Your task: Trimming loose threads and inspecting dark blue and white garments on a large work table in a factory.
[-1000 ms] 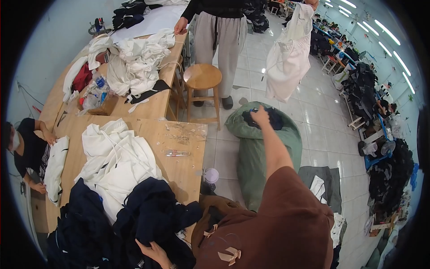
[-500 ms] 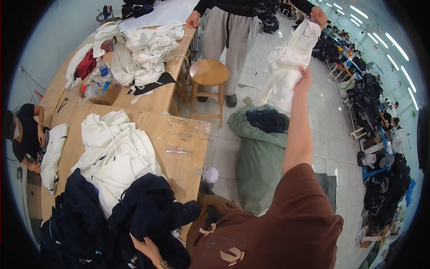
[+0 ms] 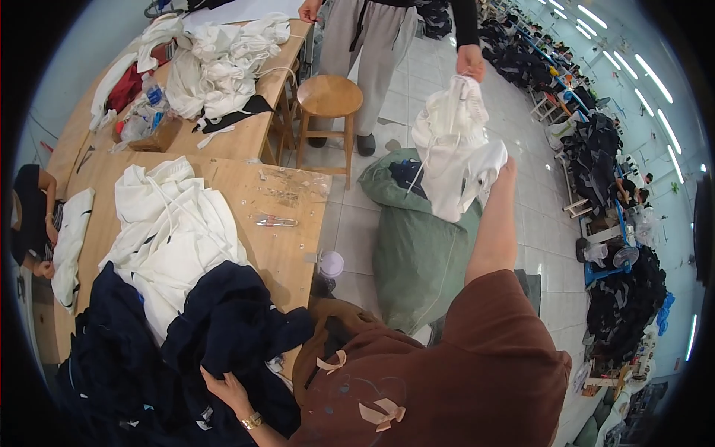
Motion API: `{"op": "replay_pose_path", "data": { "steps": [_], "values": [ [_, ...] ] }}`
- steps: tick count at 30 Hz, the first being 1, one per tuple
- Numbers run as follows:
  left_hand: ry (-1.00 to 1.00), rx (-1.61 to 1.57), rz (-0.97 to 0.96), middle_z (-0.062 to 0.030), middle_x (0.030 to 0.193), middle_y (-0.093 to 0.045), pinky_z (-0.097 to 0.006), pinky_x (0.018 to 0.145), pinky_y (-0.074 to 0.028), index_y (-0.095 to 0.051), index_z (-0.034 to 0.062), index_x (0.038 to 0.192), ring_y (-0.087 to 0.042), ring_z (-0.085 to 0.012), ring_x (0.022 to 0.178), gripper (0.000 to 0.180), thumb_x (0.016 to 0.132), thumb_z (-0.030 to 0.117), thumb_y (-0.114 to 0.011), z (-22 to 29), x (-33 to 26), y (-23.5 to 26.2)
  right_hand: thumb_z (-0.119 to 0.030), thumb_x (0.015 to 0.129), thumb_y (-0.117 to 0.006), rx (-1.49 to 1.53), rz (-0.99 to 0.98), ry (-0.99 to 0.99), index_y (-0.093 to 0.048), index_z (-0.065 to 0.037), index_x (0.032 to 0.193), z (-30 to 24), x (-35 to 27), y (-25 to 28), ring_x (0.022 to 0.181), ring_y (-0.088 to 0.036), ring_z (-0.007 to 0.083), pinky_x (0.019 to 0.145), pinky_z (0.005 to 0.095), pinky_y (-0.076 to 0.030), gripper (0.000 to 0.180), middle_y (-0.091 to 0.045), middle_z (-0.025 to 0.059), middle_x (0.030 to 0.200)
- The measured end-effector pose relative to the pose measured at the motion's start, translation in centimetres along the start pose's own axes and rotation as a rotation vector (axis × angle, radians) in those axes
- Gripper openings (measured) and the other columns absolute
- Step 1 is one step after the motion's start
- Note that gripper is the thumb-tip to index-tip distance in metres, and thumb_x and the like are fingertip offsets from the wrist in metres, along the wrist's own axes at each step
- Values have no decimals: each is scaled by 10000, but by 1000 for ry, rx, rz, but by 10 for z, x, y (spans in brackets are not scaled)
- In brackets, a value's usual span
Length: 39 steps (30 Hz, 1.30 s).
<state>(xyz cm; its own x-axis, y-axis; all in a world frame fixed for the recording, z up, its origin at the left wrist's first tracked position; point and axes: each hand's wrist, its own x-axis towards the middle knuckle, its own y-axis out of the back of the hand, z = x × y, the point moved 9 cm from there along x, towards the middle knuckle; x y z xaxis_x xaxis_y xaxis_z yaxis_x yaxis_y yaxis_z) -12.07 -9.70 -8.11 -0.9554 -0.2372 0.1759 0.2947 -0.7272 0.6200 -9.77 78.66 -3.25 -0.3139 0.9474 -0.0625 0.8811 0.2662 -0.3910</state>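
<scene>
A white garment (image 3: 463,153) with a gathered band and a dangling cord hangs over the green sack. My right hand (image 3: 508,173) is closed on its right edge, arm stretched out; some fingers are hidden. A co-worker's hand (image 3: 470,62) holds the same garment from above. Down at the lower left, my left hand (image 3: 228,392) grips a fold of a dark navy garment (image 3: 231,320), its fingertips partly covered by cloth. That navy cloth lies heaped at the table's near edge, against a pile of white garments (image 3: 179,223).
The wooden table (image 3: 287,186) bears a small clear-and-red tool (image 3: 275,220). Beyond it are a round stool (image 3: 330,97) and the standing co-worker. The green sack (image 3: 417,253) holds dark cloth. Another person sits at far left. Sewing stations (image 3: 596,164) line the right.
The white garment has swung left and down over the sack, with the co-worker's hand lowered. My right hand has moved slightly down with it. My left hand stays on the navy cloth.
</scene>
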Motion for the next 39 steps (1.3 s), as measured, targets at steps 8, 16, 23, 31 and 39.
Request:
{"op": "replay_pose_path", "data": {
  "steps": [8, 16, 23, 31, 39],
  "values": [
    [20, 29, 13, -245, 1149, -537, -381, 948, -380, -429, -103, 1224, -521, -348, 1085, 465, 816, 67, -572, -3, -3, 0, -77, 905, -463, 246, -332, -49, -492, 69, 1104, -125, -13, -171, 1047, -546, 338, 960, 483, -417, 248, -561, 206, 1107],
    [-35, 25, 8, -228, 1085, -565, -361, 904, -413, -472, -92, 1178, -560, -344, 1018, 413, 800, 43, -569, 10, 3, 3, -85, 890, -467, 311, -476, 114, -527, 19, 1077, -229, 32, -276, 997, -560, 341, 914, 502, -434, 222, -566, 183, 1091],
    [54, -24, 41, -218, 1048, -571, -363, 891, -427, -491, -39, 1165, -567, -336, 982, 495, 705, 19, -665, 15, 12, 10, -81, 881, -454, 316, -901, 94, -509, 51, 1146, -253, -32, -423, 1082, -539, 296, 952, 411, -433, 301, -553, 207, 1158],
    [-63, 182, -323, -197, 1208, -490, -384, 940, -408, -398, 76, 1297, -484, -340, 1119, 887, 551, 237, -850, 133, 50, 30, -126, 859, -514, 229, -1214, 262, -534, 18, 1150, -328, -153, -498, 1060, -550, 248, 939, 375, -438, 326, -570, 185, 1144],
    [-131, -525, -235, -256, 1437, -194, -518, 968, -364, -84, 198, 1454, -331, -436, 1264, 1118, 620, 199, -830, 191, 114, 5, -170, 836, -574, 187, -1551, 387, -559, -15, 1154, -337, -325, -562, 1039, -561, 199, 926, 339, -443, 355, -587, 163, 1130]
  ]
}}
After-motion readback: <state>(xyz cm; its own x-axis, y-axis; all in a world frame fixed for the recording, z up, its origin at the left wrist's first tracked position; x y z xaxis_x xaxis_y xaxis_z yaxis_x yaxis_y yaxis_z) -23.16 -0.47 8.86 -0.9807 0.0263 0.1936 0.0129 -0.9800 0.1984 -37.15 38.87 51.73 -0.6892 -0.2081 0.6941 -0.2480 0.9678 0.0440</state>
